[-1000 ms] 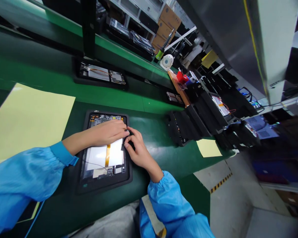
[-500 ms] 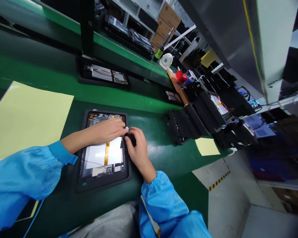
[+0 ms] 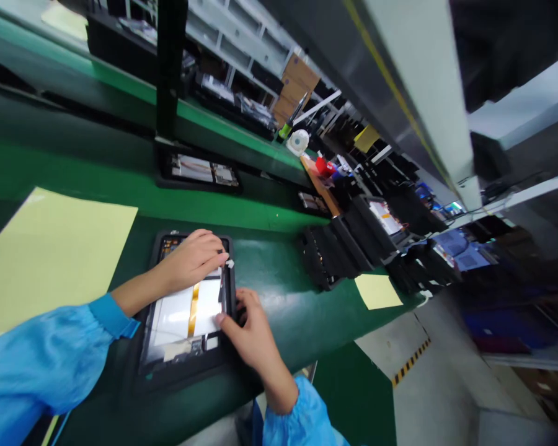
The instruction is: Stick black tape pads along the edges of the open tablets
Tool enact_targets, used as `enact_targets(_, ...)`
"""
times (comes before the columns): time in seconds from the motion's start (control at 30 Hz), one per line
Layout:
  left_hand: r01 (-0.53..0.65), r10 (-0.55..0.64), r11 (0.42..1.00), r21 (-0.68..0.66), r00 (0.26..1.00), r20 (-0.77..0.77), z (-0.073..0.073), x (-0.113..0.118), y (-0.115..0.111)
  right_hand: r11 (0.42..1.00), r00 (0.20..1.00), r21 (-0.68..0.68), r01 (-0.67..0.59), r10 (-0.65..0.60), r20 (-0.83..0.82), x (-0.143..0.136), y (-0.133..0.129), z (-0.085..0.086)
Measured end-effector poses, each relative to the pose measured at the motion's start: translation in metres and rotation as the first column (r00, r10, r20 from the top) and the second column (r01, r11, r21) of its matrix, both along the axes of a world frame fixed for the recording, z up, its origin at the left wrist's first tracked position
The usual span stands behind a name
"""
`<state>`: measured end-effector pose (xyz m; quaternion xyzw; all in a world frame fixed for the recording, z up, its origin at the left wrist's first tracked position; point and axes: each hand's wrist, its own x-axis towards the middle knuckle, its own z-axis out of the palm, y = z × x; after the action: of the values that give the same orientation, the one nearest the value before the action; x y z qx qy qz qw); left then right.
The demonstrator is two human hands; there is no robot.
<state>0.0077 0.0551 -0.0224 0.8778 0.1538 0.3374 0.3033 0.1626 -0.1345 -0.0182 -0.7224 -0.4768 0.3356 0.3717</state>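
Note:
An opened tablet (image 3: 167, 322) lies in a black tray (image 3: 181, 378), its white battery pack with an orange strip and part of the circuit board showing. My left hand (image 3: 193, 260) reaches over the upper part of the tablet. Its thumb and fingers are pinched at a small white piece (image 3: 230, 264) by the right rim; the exact kind is too small to make out. At the tray's right side, my right hand (image 3: 251, 328) has its thumb over the rim near the battery and its fingers curled along the outside. The left hand hides part of the board.
Yellow sheets (image 3: 60, 260) lie on the green bench at left, with a smaller yellow sheet (image 3: 379, 291) at right. Stacked black trays (image 3: 335, 251) stand to the right. Another tray with an opened tablet (image 3: 199, 170) sits behind, near a dark upright post (image 3: 170, 74).
My right hand has moved down the tray's right side, away from my left fingertips, and its thumb now rests over the rim. The left hand stays by the white piece. The camera view has shifted.

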Motion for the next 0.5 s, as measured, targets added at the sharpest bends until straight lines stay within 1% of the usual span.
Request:
enact_targets(0.03,-0.104,0.103,0.995,0.002,0.992,0.077,-0.002,-0.002,0.000,0.998,0.995,-0.018,0.056,-0.058,-0.087,-0.006,0.004,-0.004)
enact_targets(0.07,-0.210,0.211,0.977,-0.025,0.966,0.150,-0.004,-0.004,0.001,0.992,0.972,-0.024,0.124,-0.127,-0.196,-0.012,0.007,-0.007)
enact_targets(0.1,-0.291,0.299,0.954,-0.070,0.930,0.211,-0.007,-0.007,0.002,0.982,0.931,-0.004,0.189,-0.181,-0.318,-0.018,0.009,-0.011)
enact_targets(0.13,-0.342,0.362,0.932,-0.121,0.899,0.247,-0.010,-0.009,0.003,0.970,0.876,0.023,0.242,-0.208,-0.436,-0.023,0.012,-0.014)
enact_targets(0.2,-0.408,0.455,0.889,-0.208,0.844,0.285,-0.014,-0.015,0.007,0.952,0.748,0.051,0.303,-0.205,-0.631,-0.026,0.018,-0.017)
enact_targets(0.23,-0.428,0.488,0.870,-0.245,0.822,0.295,-0.016,-0.018,0.010,0.951,0.702,0.054,0.304,-0.186,-0.687,-0.023,0.021,-0.017)
enact_targets(0.27,-0.445,0.522,0.848,-0.288,0.797,0.305,-0.016,-0.022,0.012,0.953,0.672,0.055,0.298,-0.169,-0.721,-0.017,0.026,-0.015)
enact_targets(0.33,-0.469,0.602,0.785,-0.406,0.733,0.317,-0.017,-0.031,0.017,0.945,0.644,0.058,0.321,-0.173,-0.746,0.005,0.043,-0.008)
enact_targets(0.4,-0.493,0.698,0.684,-0.537,0.658,0.284,-0.020,-0.038,0.021,0.901,0.618,0.059,0.429,-0.245,-0.747,0.034,0.076,0.003)
enact_targets(0.43,-0.507,0.739,0.626,-0.593,0.628,0.243,-0.024,-0.040,0.023,0.863,0.605,0.066,0.501,-0.295,-0.739,0.050,0.101,0.009)
enact_targets(0.47,-0.514,0.763,0.577,-0.635,0.616,0.195,-0.031,-0.041,0.026,0.823,0.607,0.079,0.563,-0.346,-0.716,0.065,0.130,0.016)
enact_targets(0.5,-0.515,0.770,0.543,-0.664,0.620,0.150,-0.039,-0.041,0.031,0.793,0.644,0.120,0.598,-0.386,-0.660,0.078,0.164,0.022)
